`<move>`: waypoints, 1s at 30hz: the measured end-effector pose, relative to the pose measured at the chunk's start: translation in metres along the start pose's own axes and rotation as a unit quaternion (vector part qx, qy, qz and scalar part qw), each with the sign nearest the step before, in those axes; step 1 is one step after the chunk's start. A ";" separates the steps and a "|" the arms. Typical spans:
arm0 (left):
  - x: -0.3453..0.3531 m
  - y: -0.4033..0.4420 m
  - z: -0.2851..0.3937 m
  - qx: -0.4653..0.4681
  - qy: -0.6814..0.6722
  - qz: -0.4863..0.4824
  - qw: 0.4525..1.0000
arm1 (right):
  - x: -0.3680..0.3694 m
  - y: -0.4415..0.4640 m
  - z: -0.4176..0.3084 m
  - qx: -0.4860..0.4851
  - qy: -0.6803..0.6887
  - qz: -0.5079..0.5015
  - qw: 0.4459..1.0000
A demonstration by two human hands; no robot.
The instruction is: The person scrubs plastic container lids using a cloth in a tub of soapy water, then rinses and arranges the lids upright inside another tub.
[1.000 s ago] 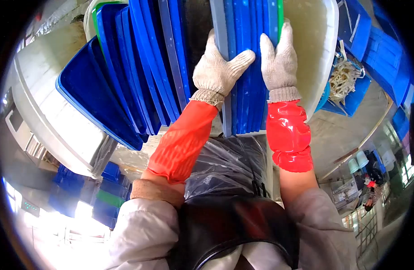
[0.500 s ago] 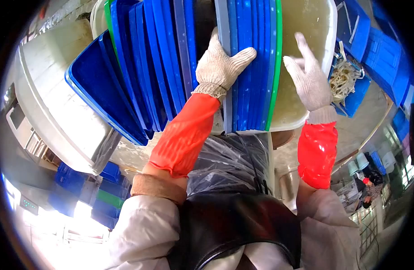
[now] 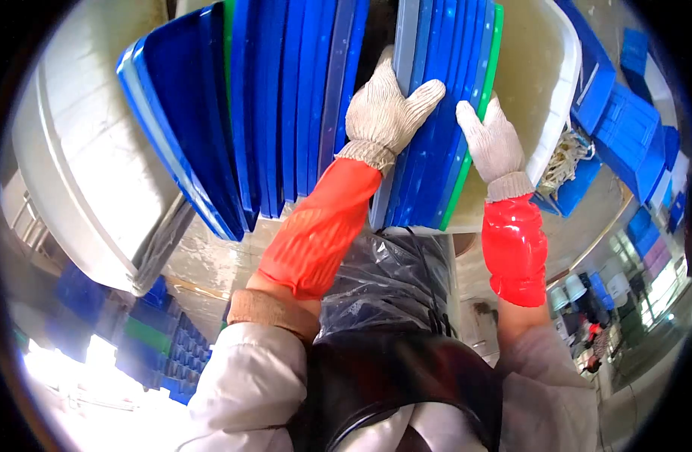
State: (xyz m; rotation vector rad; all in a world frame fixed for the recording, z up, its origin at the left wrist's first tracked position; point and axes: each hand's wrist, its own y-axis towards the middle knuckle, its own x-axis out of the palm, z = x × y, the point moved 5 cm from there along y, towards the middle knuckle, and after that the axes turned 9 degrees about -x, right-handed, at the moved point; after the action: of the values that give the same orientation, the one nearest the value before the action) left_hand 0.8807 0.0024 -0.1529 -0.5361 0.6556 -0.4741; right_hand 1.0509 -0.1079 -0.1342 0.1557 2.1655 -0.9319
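Note:
Several blue lids or trays [image 3: 289, 98] stand on edge in a row across a white tub [image 3: 568, 75]. A dark gap splits off a right-hand group [image 3: 429, 169], which has a grey piece on its left and a green one [image 3: 466, 177] on its right. My left hand [image 3: 387, 109], in a knit glove, lies at the grey piece, fingers in the gap and thumb spread over the edges. Beside the green piece is my right hand [image 3: 496, 143], gloved too, its thumb and fingers apart and its fingertips at the green edge.
A large white basin [image 3: 82, 158] stands at the left. To the right, a blue container [image 3: 579, 184] holds pale strips, with blue crates [image 3: 628, 128] beyond it. Blue and green crates [image 3: 150, 331] are stacked at lower left. A person [image 3: 596, 346] is far off at lower right.
My right hand swung away to the right from the group and has come back to its green edge. My left hand has stayed at the grey piece. The whole view has shifted somewhat.

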 end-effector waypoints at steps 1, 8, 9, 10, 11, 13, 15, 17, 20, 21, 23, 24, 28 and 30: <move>-0.003 -0.002 0.000 -0.015 -0.017 0.000 1.000 | 0.001 -0.003 -0.002 -0.002 -0.020 0.005 1.000; -0.027 -0.072 0.020 -0.048 -0.040 -0.027 0.998 | -0.036 -0.076 -0.041 -0.034 0.122 0.045 0.991; -0.029 -0.086 0.036 -0.040 -0.035 -0.041 0.998 | -0.050 -0.089 -0.040 -0.090 0.114 0.060 0.988; -0.031 -0.099 0.054 -0.033 -0.030 -0.052 0.998 | -0.066 -0.096 -0.031 -0.119 0.090 0.070 0.986; -0.032 -0.110 0.075 -0.004 -0.015 -0.079 0.997 | -0.083 -0.103 -0.023 -0.147 0.066 0.082 0.984; -0.017 -0.129 0.108 0.067 0.000 -0.114 0.991 | -0.118 -0.118 -0.010 -0.132 0.108 0.116 0.978; -0.001 -0.147 0.140 0.142 0.005 -0.152 0.978 | -0.149 -0.134 0.005 -0.152 0.149 0.135 0.968; 0.013 -0.170 0.164 0.175 -0.003 -0.150 0.973 | -0.169 -0.154 0.020 -0.162 0.163 0.138 0.963; 0.022 -0.204 0.203 0.204 -0.019 -0.118 0.972 | -0.203 -0.172 0.043 -0.167 0.324 0.158 0.918; 0.022 -0.214 0.213 0.209 -0.030 -0.103 0.972 | -0.219 -0.177 0.048 -0.170 0.234 0.187 0.939; 0.025 -0.230 0.233 0.230 -0.049 -0.052 0.971 | -0.243 -0.185 0.041 -0.208 0.268 0.177 0.924; 0.016 -0.236 0.240 0.238 -0.082 -0.021 0.968 | -0.251 -0.186 0.035 -0.225 0.289 0.158 0.917; 0.003 -0.263 0.253 0.193 -0.110 0.017 0.975 | -0.294 -0.197 0.023 -0.399 -0.106 0.245 0.877; 0.001 -0.270 0.249 0.209 -0.168 0.060 0.962 | -0.298 -0.202 -0.009 -0.412 0.033 0.168 0.895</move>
State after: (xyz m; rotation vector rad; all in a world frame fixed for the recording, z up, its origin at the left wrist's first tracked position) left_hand 0.9846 -0.1265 0.1749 -0.1658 0.2476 -0.3803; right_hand 1.1785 -0.1966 0.1909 0.1326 2.3079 0.2248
